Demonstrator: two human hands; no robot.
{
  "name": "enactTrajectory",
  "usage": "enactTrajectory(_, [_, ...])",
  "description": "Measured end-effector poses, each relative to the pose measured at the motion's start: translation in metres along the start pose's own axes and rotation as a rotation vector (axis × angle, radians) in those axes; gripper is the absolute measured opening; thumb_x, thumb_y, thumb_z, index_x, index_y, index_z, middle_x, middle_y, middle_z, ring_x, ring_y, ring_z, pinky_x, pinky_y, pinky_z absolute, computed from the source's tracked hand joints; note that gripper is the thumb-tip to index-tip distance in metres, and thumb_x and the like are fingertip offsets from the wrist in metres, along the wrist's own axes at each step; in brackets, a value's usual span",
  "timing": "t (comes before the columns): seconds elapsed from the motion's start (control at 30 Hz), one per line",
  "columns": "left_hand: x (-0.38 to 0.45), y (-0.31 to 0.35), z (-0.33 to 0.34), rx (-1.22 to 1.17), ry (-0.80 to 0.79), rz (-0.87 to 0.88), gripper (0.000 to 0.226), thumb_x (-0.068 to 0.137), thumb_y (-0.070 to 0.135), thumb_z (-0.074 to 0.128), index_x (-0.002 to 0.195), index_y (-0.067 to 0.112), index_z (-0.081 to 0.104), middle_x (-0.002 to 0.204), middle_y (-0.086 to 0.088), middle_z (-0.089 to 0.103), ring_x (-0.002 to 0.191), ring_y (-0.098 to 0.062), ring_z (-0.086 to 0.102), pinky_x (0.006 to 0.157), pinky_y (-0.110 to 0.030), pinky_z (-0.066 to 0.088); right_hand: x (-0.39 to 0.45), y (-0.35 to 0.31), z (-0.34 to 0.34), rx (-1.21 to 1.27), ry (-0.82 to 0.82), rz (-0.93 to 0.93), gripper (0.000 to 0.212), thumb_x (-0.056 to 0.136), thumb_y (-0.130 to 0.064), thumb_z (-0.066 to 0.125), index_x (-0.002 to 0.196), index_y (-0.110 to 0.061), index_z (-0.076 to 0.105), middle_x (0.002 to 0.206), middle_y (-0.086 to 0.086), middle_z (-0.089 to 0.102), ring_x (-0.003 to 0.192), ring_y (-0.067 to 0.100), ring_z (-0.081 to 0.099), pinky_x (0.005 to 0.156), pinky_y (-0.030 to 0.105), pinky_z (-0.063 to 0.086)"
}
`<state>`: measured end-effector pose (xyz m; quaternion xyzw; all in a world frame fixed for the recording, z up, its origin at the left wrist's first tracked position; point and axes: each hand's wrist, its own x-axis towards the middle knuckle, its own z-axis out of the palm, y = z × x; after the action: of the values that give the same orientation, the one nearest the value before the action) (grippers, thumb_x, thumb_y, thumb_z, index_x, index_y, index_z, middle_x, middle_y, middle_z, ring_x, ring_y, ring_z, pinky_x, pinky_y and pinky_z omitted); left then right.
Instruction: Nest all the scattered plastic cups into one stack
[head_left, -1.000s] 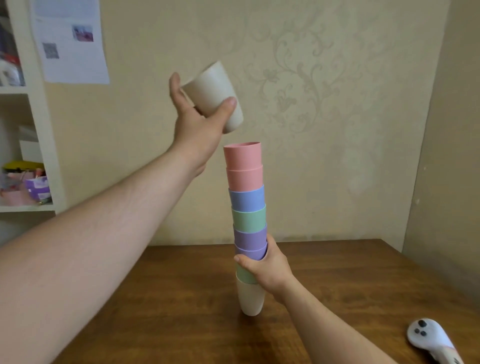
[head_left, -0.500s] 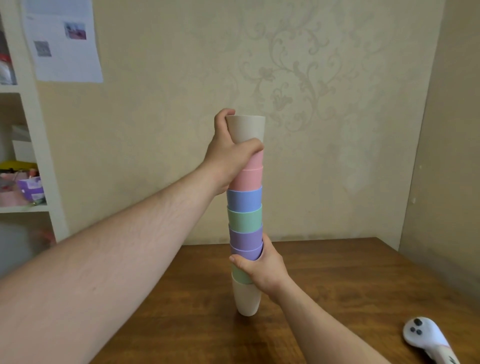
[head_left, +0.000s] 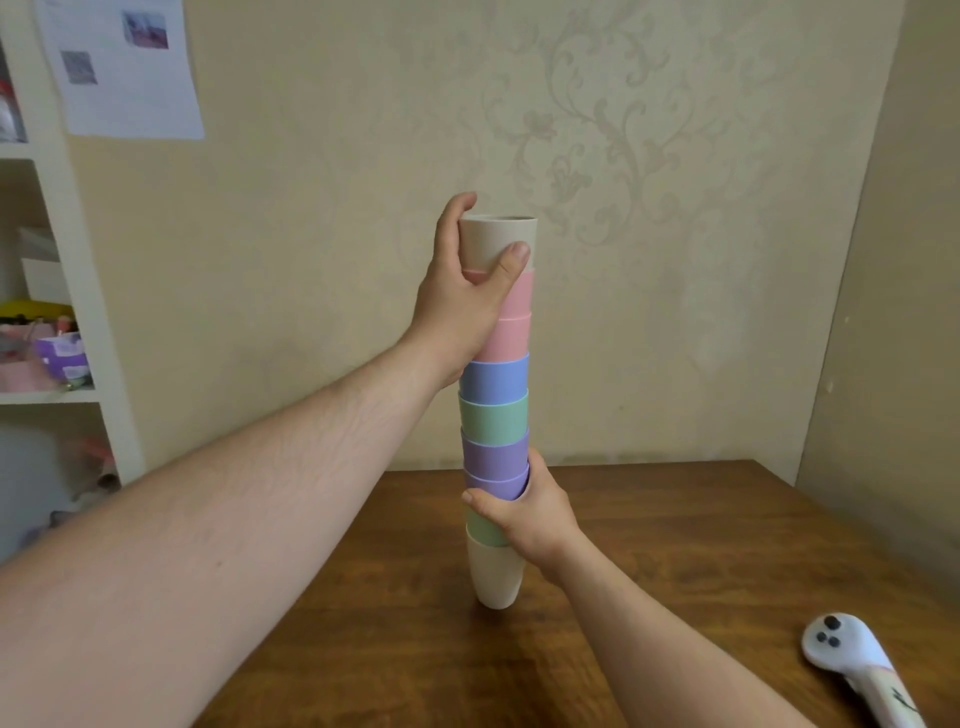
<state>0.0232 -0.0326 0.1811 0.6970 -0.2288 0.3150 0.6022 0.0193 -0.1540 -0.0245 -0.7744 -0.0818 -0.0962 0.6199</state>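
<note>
1. The stack of cups (head_left: 494, 415) stood upright on the wooden table (head_left: 675, 545), tall and narrow, resting only on the small base of its bottom cream cup (head_left: 493, 577). My judgement was that it could topple: any sideways push from the fingers above would lever the whole column over that narrow foot.
2. The beige cup (head_left: 498, 244) sat on top, inside the upper pink cup (head_left: 517, 293), with much of its wall showing above the pink rim. It may not have been fully seated; pressing it down off-centre could jam it crooked or tip the column.
3. The left hand (head_left: 462, 306) was clamped on the beige cup, thumb across the near wall, fingers curled behind. Letting go abruptly could drag the cup up or sideways.
4. The right hand (head_left: 530, 512) was wrapped round the column low down, fingers closed on the lower purple and green cups, just above the cream one. Loosening that grip early would remove the only brace.
5. From the fingers downward the bands ran pink, pink, blue, green, purple, purple, green, cream: smooth, matte, tapered plastic.
6. A white controller (head_left: 852, 654) lay well to the right of both hands, near the table's edge. No loose cups were visible.
</note>
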Motion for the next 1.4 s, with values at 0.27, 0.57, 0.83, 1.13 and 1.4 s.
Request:
enactTrajectory(0.27, [-0.044, -0.039, -0.010, 0.127, -0.104, -0.109, 0.123, 0.083, 0.053, 0.086, 0.166, 0.052, -0.006, 0.146, 0.024, 0.061, 0.125, -0.006, 0.067, 0.109, -0.038, 0.054, -0.002, 0.003, 0.000, 0.000, -0.019, -0.009, 0.080, 0.077, -0.041, 0.096, 0.144, -0.043, 0.052, 0.127, -0.019, 0.071, 0.116, 0.007, 0.069, 0.092, 0.030, 0.057])
enactTrajectory(0.57, [-0.153, -0.160, -0.014, 0.106, -0.376, -0.509, 0.104, 0.069, 0.023, 0.099, 0.154, 0.043, 0.042, 0.131, 0.018, 0.075, 0.114, 0.004, 0.072, 0.100, -0.030, 0.060, -0.030, 0.076, -0.001, -0.236, -0.093, 0.094, 0.079, 0.076, -0.035, 0.094, 0.132, -0.064, 0.045, 0.115, -0.030, 0.074, 0.104, -0.009, 0.071, 0.079, 0.006, 0.052])
enactTrajectory(0.83, [-0.136, -0.212, 0.008, 0.160, -0.246, -0.625, 0.073, 0.076, 0.027, 0.097, 0.137, 0.035, 0.057, 0.127, 0.013, 0.074, 0.106, 0.003, 0.069, 0.086, -0.028, 0.063, 0.027, 0.078, 0.007, -0.232, -0.034, 0.172, 0.072, 0.072, -0.035, 0.095, 0.135, -0.038, 0.058, 0.119, -0.016, 0.074, 0.107, 0.009, 0.072, 0.100, 0.040, 0.062])
enactTrajectory(1.13, [-0.083, -0.268, 0.019, 0.178, -0.173, -0.662, 0.083, 0.077, 0.030, 0.097, 0.146, 0.040, 0.052, 0.129, 0.012, 0.072, 0.111, -0.010, 0.070, 0.093, -0.040, 0.064, 0.109, 0.090, 0.015, -0.249, -0.026, 0.182, 0.064, 0.083, -0.025, 0.091, 0.140, -0.033, 0.063, 0.108, -0.016, 0.066, 0.097, 0.008, 0.063, 0.085, 0.025, 0.049])
enactTrajectory(1.4, [-0.082, -0.292, 0.029, 0.159, -0.101, -0.649, 0.082, 0.081, 0.025, 0.094, 0.150, 0.040, 0.052, 0.122, 0.020, 0.072, 0.108, 0.003, 0.067, 0.088, -0.025, 0.055, 0.124, 0.100, 0.024, -0.278, -0.024, 0.159, 0.067, 0.088, -0.033, 0.082, 0.150, -0.033, 0.058, 0.122, -0.009, 0.073, 0.105, 0.012, 0.066, 0.089, 0.028, 0.052])
